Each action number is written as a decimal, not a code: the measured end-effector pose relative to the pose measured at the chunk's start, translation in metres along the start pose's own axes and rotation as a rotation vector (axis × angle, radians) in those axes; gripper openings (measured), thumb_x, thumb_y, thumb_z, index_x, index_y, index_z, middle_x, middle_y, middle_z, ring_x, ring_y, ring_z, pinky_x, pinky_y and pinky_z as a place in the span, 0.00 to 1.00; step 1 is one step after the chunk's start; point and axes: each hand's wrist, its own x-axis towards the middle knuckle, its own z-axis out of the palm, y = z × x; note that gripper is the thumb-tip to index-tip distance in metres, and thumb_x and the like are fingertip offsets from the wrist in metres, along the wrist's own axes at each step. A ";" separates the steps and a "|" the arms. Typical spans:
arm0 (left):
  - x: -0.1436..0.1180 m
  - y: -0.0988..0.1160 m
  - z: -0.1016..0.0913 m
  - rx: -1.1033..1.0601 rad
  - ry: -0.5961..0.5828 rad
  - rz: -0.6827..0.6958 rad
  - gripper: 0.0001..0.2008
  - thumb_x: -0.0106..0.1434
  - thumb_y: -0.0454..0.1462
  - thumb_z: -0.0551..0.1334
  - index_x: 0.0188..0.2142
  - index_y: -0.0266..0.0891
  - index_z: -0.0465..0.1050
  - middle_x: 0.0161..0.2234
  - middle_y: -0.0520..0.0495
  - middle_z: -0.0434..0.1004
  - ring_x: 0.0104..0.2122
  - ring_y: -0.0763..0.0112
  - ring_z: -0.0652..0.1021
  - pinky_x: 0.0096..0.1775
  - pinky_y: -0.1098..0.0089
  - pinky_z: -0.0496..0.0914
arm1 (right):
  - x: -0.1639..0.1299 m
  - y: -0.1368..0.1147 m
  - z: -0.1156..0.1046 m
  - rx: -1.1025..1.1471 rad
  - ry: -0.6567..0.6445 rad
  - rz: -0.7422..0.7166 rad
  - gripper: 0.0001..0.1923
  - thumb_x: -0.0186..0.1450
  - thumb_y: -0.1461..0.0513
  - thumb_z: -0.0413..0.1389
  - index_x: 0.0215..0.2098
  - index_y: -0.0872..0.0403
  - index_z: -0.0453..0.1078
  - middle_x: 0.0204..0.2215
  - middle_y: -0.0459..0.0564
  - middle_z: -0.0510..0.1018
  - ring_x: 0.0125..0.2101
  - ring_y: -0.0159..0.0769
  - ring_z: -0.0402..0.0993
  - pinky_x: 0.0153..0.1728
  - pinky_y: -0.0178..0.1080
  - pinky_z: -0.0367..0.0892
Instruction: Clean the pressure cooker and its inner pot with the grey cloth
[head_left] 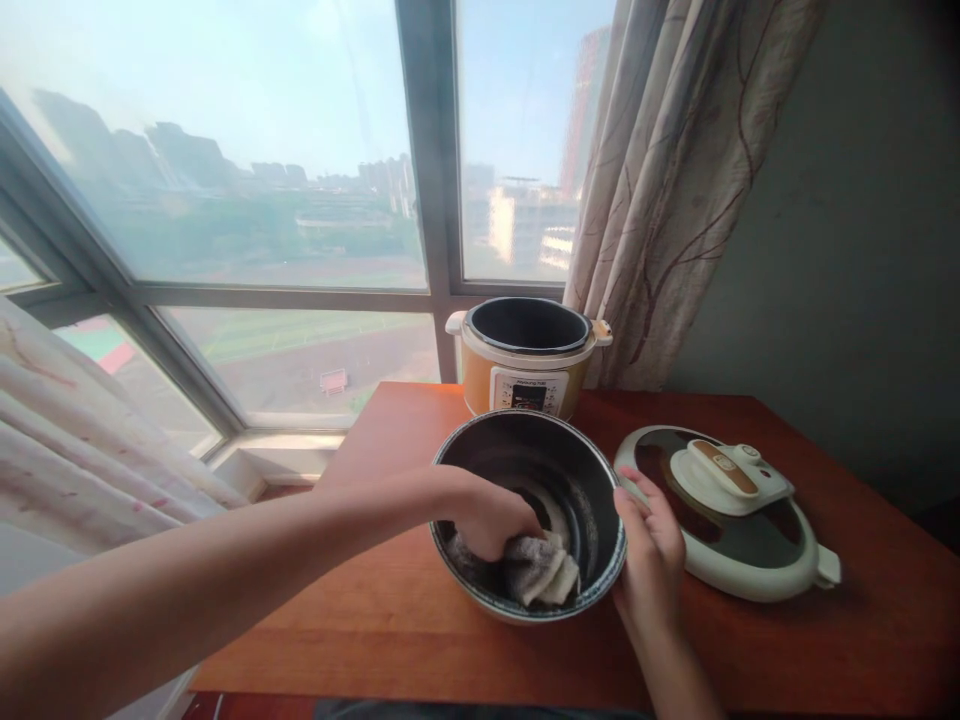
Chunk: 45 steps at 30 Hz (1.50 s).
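Two bare hands work at a dark-lined cooking pot (pixel 510 448), which is tipped so its round mouth faces the viewer, above the near part of a reddish-brown wooden table (pixel 360 620). The left hand (pixel 495 515) reaches down inside the pot, fingers curled around a bunched, greyish-white cloth (pixel 551 575) pressed to the inner wall. The right hand (pixel 651 535) grips the pot's right edge, thumb at the rim and fingers outside. The pot's underside is hidden, so it is hard to say whether it rests on the wood. Just behind the pot stands an orange-and-cream cooker body (pixel 480 385), upright and uncovered, its control panel facing forward. To the right, a round lid (pixel 750 530) with a brown-topped handle lies flat on the table. Beyond are a tall window (pixel 292 220) and a patterned curtain (pixel 675 180).
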 end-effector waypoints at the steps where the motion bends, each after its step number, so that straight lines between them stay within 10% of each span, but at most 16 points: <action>1: -0.002 -0.003 -0.004 0.047 -0.056 0.008 0.19 0.52 0.23 0.60 0.39 0.40 0.79 0.32 0.49 0.81 0.34 0.62 0.79 0.34 0.70 0.70 | 0.005 0.000 0.000 -0.016 -0.030 -0.006 0.30 0.57 0.50 0.67 0.54 0.54 0.71 0.34 0.50 0.82 0.34 0.39 0.77 0.34 0.37 0.69; 10: 0.007 -0.015 -0.001 0.126 -0.037 -0.091 0.22 0.55 0.29 0.61 0.50 0.37 0.78 0.42 0.39 0.84 0.38 0.56 0.80 0.34 0.67 0.69 | 0.045 -0.008 0.001 -0.137 -0.227 0.033 0.32 0.56 0.48 0.69 0.53 0.52 0.71 0.26 0.41 0.75 0.25 0.32 0.68 0.28 0.35 0.63; 18: 0.012 -0.014 0.003 0.092 0.076 -0.200 0.17 0.59 0.36 0.61 0.47 0.39 0.80 0.41 0.39 0.84 0.38 0.56 0.80 0.36 0.65 0.69 | -0.024 -0.016 -0.020 -0.302 -0.152 -0.043 0.34 0.65 0.44 0.59 0.63 0.53 0.66 0.17 0.36 0.59 0.19 0.28 0.52 0.20 0.31 0.52; 27: 0.035 -0.029 0.001 -1.019 0.522 -0.384 0.14 0.53 0.38 0.66 0.39 0.35 0.81 0.35 0.47 0.83 0.34 0.63 0.81 0.37 0.68 0.74 | -0.043 -0.011 -0.016 -0.362 -0.191 -0.006 0.45 0.63 0.45 0.61 0.70 0.52 0.54 0.22 0.40 0.69 0.21 0.30 0.58 0.21 0.33 0.56; 31: 0.055 -0.014 0.003 -1.020 0.686 -0.324 0.17 0.53 0.33 0.65 0.43 0.34 0.80 0.41 0.43 0.84 0.39 0.62 0.82 0.40 0.69 0.74 | -0.041 -0.009 -0.016 -0.331 -0.193 0.036 0.47 0.61 0.45 0.62 0.71 0.54 0.53 0.22 0.40 0.68 0.20 0.31 0.60 0.20 0.33 0.57; 39: 0.036 0.011 0.000 -0.036 0.322 -0.090 0.16 0.53 0.31 0.63 0.42 0.36 0.79 0.37 0.40 0.83 0.34 0.56 0.80 0.32 0.67 0.70 | -0.034 -0.003 -0.018 -0.170 -0.077 0.064 0.40 0.60 0.47 0.63 0.66 0.51 0.64 0.31 0.45 0.76 0.22 0.28 0.59 0.20 0.31 0.56; 45: 0.008 -0.005 -0.015 0.200 -0.002 0.109 0.11 0.51 0.26 0.61 0.31 0.41 0.76 0.27 0.47 0.79 0.28 0.63 0.75 0.30 0.68 0.64 | -0.025 -0.008 -0.018 -0.114 -0.097 0.063 0.41 0.59 0.50 0.65 0.67 0.53 0.63 0.21 0.39 0.68 0.20 0.27 0.56 0.19 0.30 0.52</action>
